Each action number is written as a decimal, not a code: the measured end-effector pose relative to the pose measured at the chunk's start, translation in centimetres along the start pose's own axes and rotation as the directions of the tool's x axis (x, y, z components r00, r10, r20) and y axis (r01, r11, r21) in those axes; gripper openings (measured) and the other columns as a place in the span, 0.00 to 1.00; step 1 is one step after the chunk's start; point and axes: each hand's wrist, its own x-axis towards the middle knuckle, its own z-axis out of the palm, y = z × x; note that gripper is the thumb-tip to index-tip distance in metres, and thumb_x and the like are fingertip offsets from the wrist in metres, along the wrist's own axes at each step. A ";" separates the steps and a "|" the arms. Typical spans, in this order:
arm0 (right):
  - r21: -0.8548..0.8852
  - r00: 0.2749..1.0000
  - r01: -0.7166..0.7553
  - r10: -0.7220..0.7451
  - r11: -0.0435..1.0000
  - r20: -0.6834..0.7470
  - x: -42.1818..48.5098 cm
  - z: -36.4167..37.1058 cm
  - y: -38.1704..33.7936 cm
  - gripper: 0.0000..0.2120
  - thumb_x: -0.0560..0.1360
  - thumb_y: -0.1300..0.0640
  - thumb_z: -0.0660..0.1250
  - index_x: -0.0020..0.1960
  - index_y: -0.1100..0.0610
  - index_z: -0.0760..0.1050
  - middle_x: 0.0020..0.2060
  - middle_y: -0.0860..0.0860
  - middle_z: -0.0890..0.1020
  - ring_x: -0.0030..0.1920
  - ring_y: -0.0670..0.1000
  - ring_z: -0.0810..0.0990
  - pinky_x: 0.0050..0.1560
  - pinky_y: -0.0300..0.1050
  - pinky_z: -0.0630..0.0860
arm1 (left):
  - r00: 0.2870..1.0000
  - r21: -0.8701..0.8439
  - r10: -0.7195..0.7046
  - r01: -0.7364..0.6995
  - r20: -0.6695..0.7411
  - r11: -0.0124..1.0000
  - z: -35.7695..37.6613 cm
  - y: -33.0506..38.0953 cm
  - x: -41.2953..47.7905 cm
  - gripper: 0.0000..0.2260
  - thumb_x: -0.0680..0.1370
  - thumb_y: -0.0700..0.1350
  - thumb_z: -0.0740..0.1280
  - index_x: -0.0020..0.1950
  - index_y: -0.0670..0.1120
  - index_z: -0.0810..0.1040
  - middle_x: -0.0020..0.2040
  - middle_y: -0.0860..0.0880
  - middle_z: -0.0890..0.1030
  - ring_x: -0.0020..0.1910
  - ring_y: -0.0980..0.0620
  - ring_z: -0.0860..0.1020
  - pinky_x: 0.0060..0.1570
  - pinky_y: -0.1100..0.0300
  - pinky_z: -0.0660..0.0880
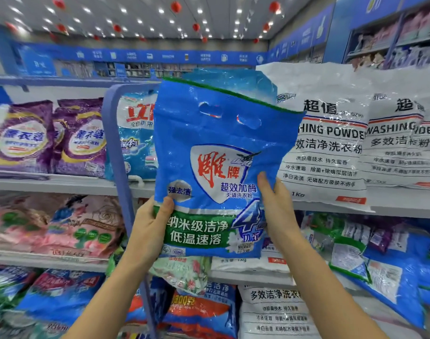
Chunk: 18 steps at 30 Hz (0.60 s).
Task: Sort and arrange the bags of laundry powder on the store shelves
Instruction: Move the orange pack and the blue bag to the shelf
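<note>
A blue laundry powder bag (pixel 216 152) with a green band and red lettering is held upright in front of the shelves, at the centre of the view. My left hand (pixel 150 223) grips its lower left edge, thumb on the front. My right hand (pixel 275 204) grips its lower right edge, thumb also on the front. The fingers behind the bag are hidden. Its top flap, with two handle holes, leans slightly to the right.
White washing powder bags (pixel 331 148) stand on the upper right shelf. Purple bags (pixel 50 140) and a light blue bag (pixel 135 138) fill the upper left shelf. Pink bags (pixel 55 223) lie below them. A blue shelf divider post (pixel 121 167) rises between the sections. Blue bags (pixel 385 272) lean at lower right.
</note>
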 end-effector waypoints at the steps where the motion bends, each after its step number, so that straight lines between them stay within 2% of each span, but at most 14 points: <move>1: -0.048 0.996 0.078 -0.079 0.996 -0.038 0.5 0.4 -0.4 0.16 0.78 0.48 0.61 0.46 0.62 0.75 0.46 0.60 0.83 0.45 0.56 0.81 0.47 0.53 0.78 | 1.000 0.005 -0.001 0.001 -0.005 1.000 -0.1 0.0 0.1 0.14 0.73 0.56 0.57 0.38 0.47 0.72 0.26 0.55 0.80 0.24 0.63 0.78 0.23 0.72 0.70; 2: -0.097 0.980 0.181 -0.187 0.979 -0.064 0.8 0.7 -0.5 0.16 0.79 0.53 0.61 0.38 0.62 0.72 0.35 0.56 0.81 0.35 0.50 0.78 0.37 0.47 0.75 | 1.000 0.014 -0.007 0.007 -0.018 1.000 -0.3 -0.1 0.2 0.15 0.73 0.57 0.57 0.38 0.46 0.72 0.26 0.54 0.80 0.25 0.63 0.78 0.24 0.72 0.71; 3: -0.132 0.953 0.285 -0.296 0.949 -0.068 0.9 1.0 -0.7 0.18 0.79 0.55 0.62 0.31 0.57 0.68 0.26 0.48 0.76 0.28 0.42 0.71 0.31 0.39 0.69 | 0.999 0.017 -0.019 0.020 -0.041 1.000 -0.4 -0.1 0.3 0.15 0.73 0.57 0.57 0.38 0.46 0.73 0.26 0.53 0.80 0.25 0.63 0.78 0.24 0.72 0.71; 4: -0.152 0.923 0.370 -0.381 0.916 -0.047 1.1 1.3 -0.7 0.19 0.78 0.56 0.62 0.29 0.51 0.64 0.23 0.44 0.70 0.25 0.39 0.65 0.28 0.32 0.63 | 0.997 0.015 -0.036 0.037 -0.073 0.999 -0.7 -0.1 0.6 0.16 0.73 0.58 0.57 0.37 0.46 0.73 0.25 0.51 0.78 0.24 0.62 0.77 0.24 0.71 0.71; 6: -0.095 0.901 0.428 -0.432 0.899 -0.030 1.3 1.8 -0.4 0.20 0.77 0.56 0.63 0.29 0.48 0.62 0.22 0.43 0.66 0.25 0.40 0.62 0.27 0.29 0.58 | 0.992 0.043 -0.042 0.048 -0.119 0.998 -1.5 0.2 1.1 0.19 0.73 0.59 0.56 0.37 0.44 0.73 0.29 0.48 0.76 0.25 0.62 0.76 0.26 0.70 0.71; 8: -0.010 0.937 0.346 -0.347 0.938 -0.034 2.1 2.7 0.1 0.18 0.78 0.55 0.63 0.30 0.51 0.63 0.24 0.44 0.66 0.26 0.40 0.63 0.29 0.33 0.61 | 0.990 0.111 -0.007 0.023 -0.138 0.994 -2.4 0.4 1.4 0.25 0.73 0.59 0.55 0.37 0.37 0.72 0.31 0.44 0.75 0.27 0.57 0.75 0.28 0.66 0.71; 10: 0.060 0.974 0.225 -0.224 0.972 -0.022 2.9 3.8 1.1 0.16 0.79 0.57 0.61 0.33 0.54 0.67 0.26 0.42 0.71 0.28 0.38 0.68 0.32 0.34 0.67 | 0.988 0.168 0.035 -0.009 -0.150 0.986 -3.3 0.6 1.5 0.30 0.74 0.60 0.56 0.39 0.30 0.71 0.33 0.40 0.74 0.30 0.52 0.72 0.29 0.62 0.68; 12: 0.177 0.992 0.113 -0.120 0.978 0.029 3.3 4.9 2.0 0.13 0.79 0.58 0.60 0.37 0.59 0.71 0.29 0.42 0.76 0.31 0.39 0.73 0.36 0.35 0.71 | 0.983 0.219 0.070 -0.032 -0.172 0.975 -4.4 0.8 1.2 0.31 0.75 0.61 0.57 0.39 0.30 0.69 0.33 0.41 0.72 0.31 0.52 0.70 0.29 0.61 0.66; 13: 0.263 0.995 0.057 -0.076 0.963 0.063 3.6 5.5 2.3 0.10 0.79 0.57 0.61 0.40 0.57 0.74 0.32 0.41 0.80 0.33 0.39 0.77 0.38 0.35 0.74 | 0.980 0.256 0.088 -0.040 -0.180 0.966 -4.9 0.9 0.9 0.33 0.76 0.64 0.58 0.38 0.30 0.69 0.33 0.42 0.72 0.31 0.52 0.69 0.29 0.61 0.64; 15: 0.371 0.992 -0.045 -0.002 0.928 0.126 4.1 6.8 2.9 0.04 0.75 0.49 0.63 0.45 0.47 0.76 0.40 0.37 0.83 0.41 0.34 0.80 0.41 0.33 0.76 | 0.975 0.316 0.112 -0.046 -0.194 0.948 -6.3 1.0 0.3 0.36 0.75 0.68 0.58 0.37 0.32 0.69 0.31 0.42 0.71 0.30 0.53 0.68 0.29 0.60 0.62; 16: 0.384 0.988 -0.087 0.031 0.919 0.151 4.5 7.5 3.0 0.06 0.73 0.45 0.64 0.44 0.45 0.77 0.41 0.37 0.82 0.43 0.35 0.80 0.44 0.35 0.76 | 0.972 0.337 0.118 -0.043 -0.205 0.941 -7.0 1.0 -0.2 0.37 0.72 0.70 0.57 0.37 0.32 0.69 0.31 0.41 0.70 0.30 0.52 0.67 0.30 0.59 0.62; 18: 0.396 0.979 -0.150 0.082 0.906 0.184 5.4 9.3 3.2 0.11 0.73 0.44 0.64 0.38 0.50 0.75 0.36 0.42 0.80 0.41 0.46 0.78 0.45 0.45 0.74 | 0.967 0.387 0.110 -0.012 -0.232 0.922 -8.8 0.7 -1.1 0.39 0.70 0.72 0.57 0.38 0.31 0.69 0.31 0.39 0.71 0.32 0.51 0.68 0.33 0.57 0.62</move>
